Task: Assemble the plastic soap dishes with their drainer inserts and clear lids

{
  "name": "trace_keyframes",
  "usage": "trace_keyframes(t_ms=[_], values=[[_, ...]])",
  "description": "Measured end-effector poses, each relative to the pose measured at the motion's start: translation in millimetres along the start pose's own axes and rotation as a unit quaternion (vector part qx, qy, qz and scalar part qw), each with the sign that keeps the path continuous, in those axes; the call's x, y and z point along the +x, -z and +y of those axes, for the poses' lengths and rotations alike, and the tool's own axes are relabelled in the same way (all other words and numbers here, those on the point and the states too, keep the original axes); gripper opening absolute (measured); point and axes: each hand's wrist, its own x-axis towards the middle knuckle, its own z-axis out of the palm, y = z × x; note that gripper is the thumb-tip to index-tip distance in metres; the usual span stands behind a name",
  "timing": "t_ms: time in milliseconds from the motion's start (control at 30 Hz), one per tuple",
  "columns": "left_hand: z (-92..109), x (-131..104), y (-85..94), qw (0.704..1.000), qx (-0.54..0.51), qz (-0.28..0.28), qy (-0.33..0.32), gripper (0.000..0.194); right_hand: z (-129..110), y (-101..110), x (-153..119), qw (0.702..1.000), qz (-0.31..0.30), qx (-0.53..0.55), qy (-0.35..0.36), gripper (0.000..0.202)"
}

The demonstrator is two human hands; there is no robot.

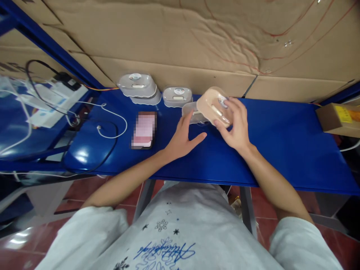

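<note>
My right hand (237,125) grips a clear plastic lid (209,100) by its right side, tilted and raised above the table. The lid has wavy edges, a round sticker and a pale raised bar in its middle. My left hand (185,138) is open, with thumb and fingers apart, and its fingertips are near a greyish clear container (189,108). That container sits behind both hands and is partly covered by the lid. To its left stands a similar lidded container (177,98). Farther left is a stack of two such containers (137,85), also with stickers.
A phone (144,129) with a blurred screen lies on the blue table (281,142). White and black cables (112,137) run across the left side near white boxes and a black adapter (67,80). Cardboard (157,37) lines the back. A small carton (339,118) stands at right.
</note>
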Motion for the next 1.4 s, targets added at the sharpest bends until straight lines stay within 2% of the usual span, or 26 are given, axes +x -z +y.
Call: trace_keyframes(t_ms=[33, 100, 167, 300, 400, 467, 567, 700, 767, 867, 1000, 1133, 1200, 1267, 1400], values=[[0, -8, 2.3, 1.0, 0.003, 0.014, 0.003, 0.094, -10, 1, -3, 1.0, -0.016, 0.0, 0.015, 0.07], [-2, -17, 6.5, 0.996, 0.073, 0.051, 0.0, 0.093, -24, 2, -8, 0.999, -0.03, 0.002, 0.03, 0.071], [-5, -13, 8.5, 0.989, 0.14, 0.042, -0.003, 0.087, -26, 1, -9, 0.999, -0.014, 0.01, 0.028, 0.07], [1, 11, 2.8, 0.98, 0.194, -0.023, -0.04, 0.078, 1, -10, -4, 0.999, 0.045, 0.008, -0.009, 0.069], [20, 28, -9.1, 0.974, 0.199, -0.051, -0.1, 0.072, 31, -22, 0, 0.995, 0.086, -0.001, -0.043, 0.067], [34, 38, -19.8, 0.971, 0.203, -0.06, -0.111, 0.07, 48, -28, 0, 0.991, 0.113, -0.001, -0.065, 0.066], [47, 54, -36.4, 0.972, 0.223, -0.06, -0.055, 0.077, 64, -35, 0, 0.986, 0.134, 0.005, -0.099, 0.065], [49, 69, -46.6, 0.965, 0.255, -0.06, 0.005, 0.081, 72, -41, 0, 0.981, 0.138, 0.043, -0.127, 0.064], [45, 70, -43.0, 0.964, 0.258, -0.058, 0.028, 0.077, 71, -44, 0, 0.98, 0.139, 0.067, -0.126, 0.064], [35, 65, -28.3, 0.968, 0.239, -0.059, 0.055, 0.071, 66, -46, 0, 0.979, 0.134, 0.092, -0.121, 0.065], [13, 57, -2.4, 0.973, 0.217, -0.072, 0.038, 0.068, 58, -45, 0, 0.983, 0.115, 0.087, -0.117, 0.065], [-18, 54, 17.4, 0.982, 0.142, -0.121, 0.006, 0.075, 54, -45, -1, 0.986, 0.099, 0.092, -0.097, 0.067], [-33, 55, 23.9, 0.985, 0.106, -0.134, -0.019, 0.077, 54, -47, -2, 0.986, 0.087, 0.108, -0.089, 0.069], [-46, 57, 28.4, 0.988, 0.091, -0.116, -0.039, 0.075, 55, -49, -3, 0.986, 0.071, 0.123, -0.085, 0.07], [-55, 58, 28.9, 0.991, 0.078, -0.099, -0.04, 0.07, 55, -53, -4, 0.984, 0.066, 0.146, -0.077, 0.069]])
